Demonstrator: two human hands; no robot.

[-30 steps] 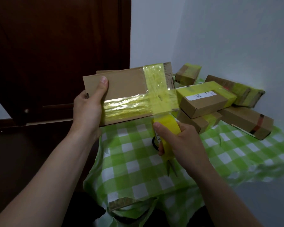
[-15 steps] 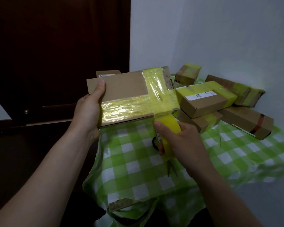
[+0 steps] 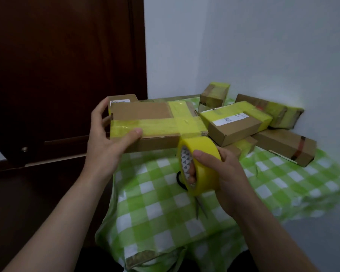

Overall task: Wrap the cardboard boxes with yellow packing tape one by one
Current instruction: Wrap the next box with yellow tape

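Observation:
A flat cardboard box (image 3: 145, 112) hangs above the table, nearly level, with two crossing bands of yellow tape on its top. My left hand (image 3: 104, 146) grips its left end, thumb on the taped top. My right hand (image 3: 222, 169) holds the yellow tape roll (image 3: 200, 165) just below the box's near right corner, fingers through the core. A strip of tape runs from the roll up onto the box.
Several taped boxes (image 3: 236, 122) are piled at the back right of the green checked tablecloth (image 3: 157, 205). Another box (image 3: 285, 146) with a red band lies at the right. Scissors (image 3: 199, 209) lie under my right hand. A dark wooden door (image 3: 57, 65) stands left.
The box has tipped from upright, facing me, to nearly flat. My left thumb slid onto the taped top. The tape roll has swung up into fuller view.

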